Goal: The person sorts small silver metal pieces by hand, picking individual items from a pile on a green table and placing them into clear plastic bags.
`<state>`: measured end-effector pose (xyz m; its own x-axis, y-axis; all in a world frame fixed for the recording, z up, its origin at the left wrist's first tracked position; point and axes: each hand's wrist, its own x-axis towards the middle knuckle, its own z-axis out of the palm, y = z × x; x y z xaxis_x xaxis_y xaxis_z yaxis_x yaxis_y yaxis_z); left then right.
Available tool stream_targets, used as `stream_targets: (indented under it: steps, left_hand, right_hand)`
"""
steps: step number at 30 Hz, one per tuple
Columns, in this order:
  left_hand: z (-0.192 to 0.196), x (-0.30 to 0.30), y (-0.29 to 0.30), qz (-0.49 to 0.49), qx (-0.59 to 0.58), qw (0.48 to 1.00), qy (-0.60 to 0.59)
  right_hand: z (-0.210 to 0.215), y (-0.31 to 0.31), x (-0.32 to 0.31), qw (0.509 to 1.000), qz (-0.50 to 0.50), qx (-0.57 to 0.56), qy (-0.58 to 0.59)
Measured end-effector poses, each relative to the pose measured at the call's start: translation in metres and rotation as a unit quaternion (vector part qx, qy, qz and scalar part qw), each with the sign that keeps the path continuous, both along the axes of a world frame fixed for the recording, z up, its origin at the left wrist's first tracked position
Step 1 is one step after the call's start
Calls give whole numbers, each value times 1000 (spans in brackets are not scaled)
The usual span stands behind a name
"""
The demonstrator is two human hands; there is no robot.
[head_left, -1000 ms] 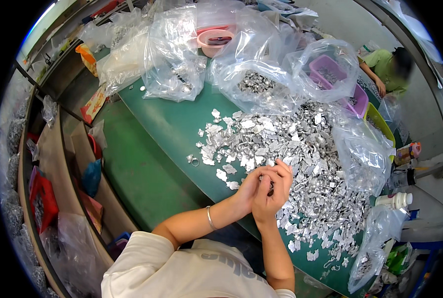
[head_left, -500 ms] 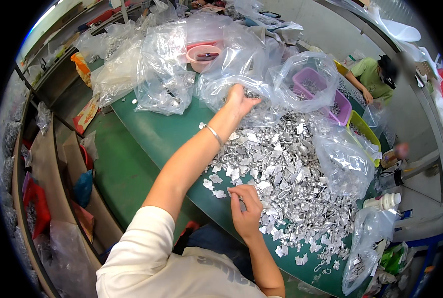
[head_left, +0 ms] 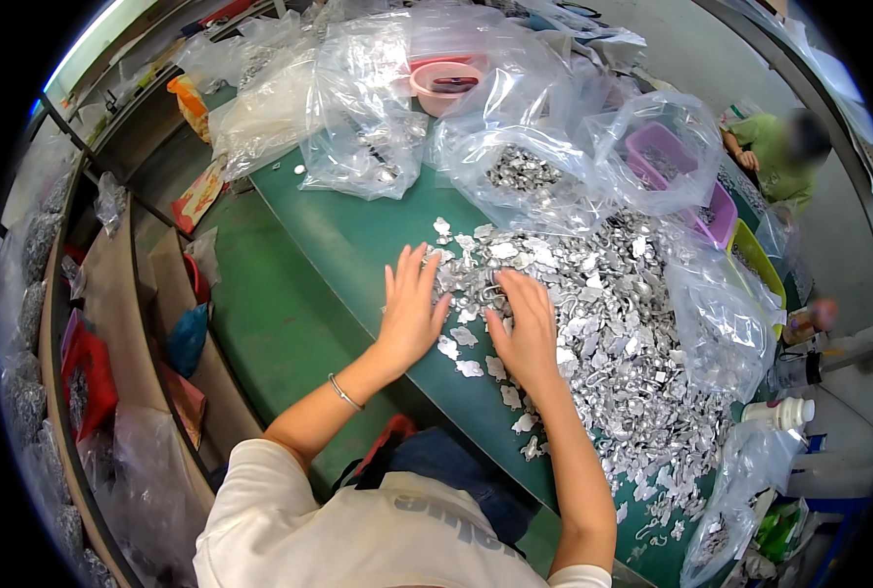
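across the middle of a green counter (head_left: pixel 343 240), a heap of small metal pieces (head_left: pixel 613 333) spreads toward the right, thinning at its left fringe to single pieces. the left hand (head_left: pixel 409 318) lies palm down at this fringe, fingers long and slightly spread, thumb set apart; the right hand (head_left: pixel 529 328) is near it over the heap's edge, thumb well parted from the fingers, with a few pieces between the two. whether anything is pinched beneath the fingertips cannot be told.

each piece is probably light and stiff, unlikely to bend under finger pressure; smooth faces may slide over one another, and hooked parts may snag. a flat piece is best taken by opposite edges between thumb and forefinger, a curled one by its loop; several together suit cupped fingers. pale, dull, plate-like forms with scalloped outlines lie among darker, shinier curls and ring-like shapes. beyond the heap, a clear bag (head_left: pixel 549 214), thin, crumpled and glossy, contains similar grey pieces, in contrast to the smooth, rigid wall of a purple basket (head_left: pixel 723 231).
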<state>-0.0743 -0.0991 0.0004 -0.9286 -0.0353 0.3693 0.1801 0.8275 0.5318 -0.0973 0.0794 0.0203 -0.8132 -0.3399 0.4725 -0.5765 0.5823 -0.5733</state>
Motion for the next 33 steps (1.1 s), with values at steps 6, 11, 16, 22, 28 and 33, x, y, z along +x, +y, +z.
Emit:
stream_targets:
  steps: [6,11,16,22,28,33]
  left_hand:
    - [-27,8,6,1,-92,994,-61]
    - [-9,10,1,49,-92,991,-81]
    - [-25,11,-22,34,-38,995,-84]
    - [-25,16,-18,6,-42,997,-70]
    - [-26,17,-12,-13,-85,996,-5]
    - [-14,5,-9,-43,71,996,25]
  right_hand:
    - [-21,-35,-46,980,40,178,83]
    - [-23,-35,-35,963,31,256,74]
    - [-11,-20,-16,949,69,298,69]
    - [-3,8,21,965,80,248,14]
    - [-1,33,7,993,88,10,-77]
    - [-2,20,-51,996,-30,82,20]
